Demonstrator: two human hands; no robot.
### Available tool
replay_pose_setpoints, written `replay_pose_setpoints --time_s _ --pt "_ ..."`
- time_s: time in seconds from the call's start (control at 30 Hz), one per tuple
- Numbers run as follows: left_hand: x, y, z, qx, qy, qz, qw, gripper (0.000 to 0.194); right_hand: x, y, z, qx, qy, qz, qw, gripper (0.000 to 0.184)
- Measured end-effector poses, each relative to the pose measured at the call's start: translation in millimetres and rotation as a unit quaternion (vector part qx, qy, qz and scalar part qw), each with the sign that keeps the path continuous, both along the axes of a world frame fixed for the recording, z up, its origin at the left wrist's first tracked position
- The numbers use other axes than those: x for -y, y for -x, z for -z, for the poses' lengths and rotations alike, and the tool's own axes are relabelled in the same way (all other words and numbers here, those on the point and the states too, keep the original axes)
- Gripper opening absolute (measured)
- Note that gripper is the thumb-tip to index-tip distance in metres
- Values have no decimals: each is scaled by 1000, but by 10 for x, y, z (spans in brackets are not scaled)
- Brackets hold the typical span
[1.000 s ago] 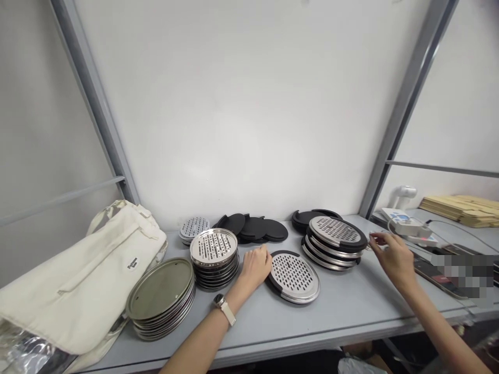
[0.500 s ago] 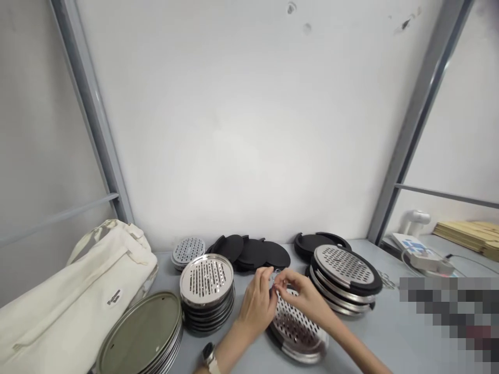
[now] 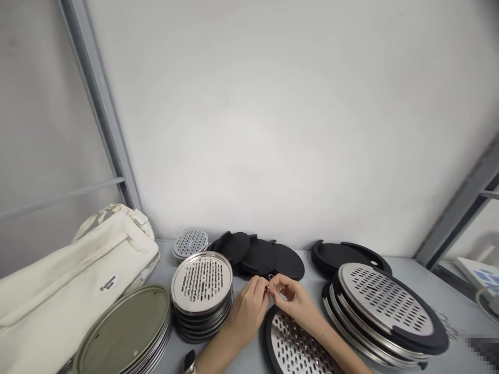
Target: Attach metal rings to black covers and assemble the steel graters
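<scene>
My left hand [image 3: 249,305] and my right hand [image 3: 294,300] meet fingertip to fingertip, both closed in a pinch. Between them is a small metal wire ring [image 3: 271,276], whose loop peeks out just behind the fingers; the rest is hidden. Below my right hand lies a round perforated metal plate [image 3: 290,340] with a black rim, partly covered by my forearm. Left of my left hand stands a stack of round slotted plates [image 3: 202,283] with dark undersides.
Black round trays [image 3: 259,257] lie along the wall, with another black tray [image 3: 339,254] farther right. A tall stack of perforated plates [image 3: 385,296] stands at right, thin wire pieces [image 3: 446,324] beside it. Olive oval plates [image 3: 127,330] and a cream bag [image 3: 78,285] occupy the left.
The view has shifted closer and turned, so the right stack looks larger. My hands remain together, fingertips still pinching the small ring, with slightly changed finger positions.
</scene>
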State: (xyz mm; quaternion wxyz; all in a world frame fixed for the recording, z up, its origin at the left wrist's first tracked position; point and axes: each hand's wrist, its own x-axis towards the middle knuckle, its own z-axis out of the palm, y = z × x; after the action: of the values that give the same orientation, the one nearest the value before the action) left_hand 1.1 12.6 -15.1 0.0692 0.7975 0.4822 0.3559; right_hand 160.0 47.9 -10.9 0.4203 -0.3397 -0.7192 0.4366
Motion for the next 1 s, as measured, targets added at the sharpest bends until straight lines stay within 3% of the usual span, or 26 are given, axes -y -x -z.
replay_pose_setpoints --time_s 0.2,0.4,0.63,1.0 --pt "93 -64 -85 34 17 39 999 16 -42 -107 7 -17 46 -6 999 24" --pt "159 -80 -155 157 77 58 983 14 26 -84 -43 16 -1 22 1000 20" --pt "52 -114 -18 204 92 20 974 14 50 -81 -33 34 -19 27 999 20" --pt "-5 -118 90 260 96 20 961 10 97 -68 -110 28 3 3 1000 30"
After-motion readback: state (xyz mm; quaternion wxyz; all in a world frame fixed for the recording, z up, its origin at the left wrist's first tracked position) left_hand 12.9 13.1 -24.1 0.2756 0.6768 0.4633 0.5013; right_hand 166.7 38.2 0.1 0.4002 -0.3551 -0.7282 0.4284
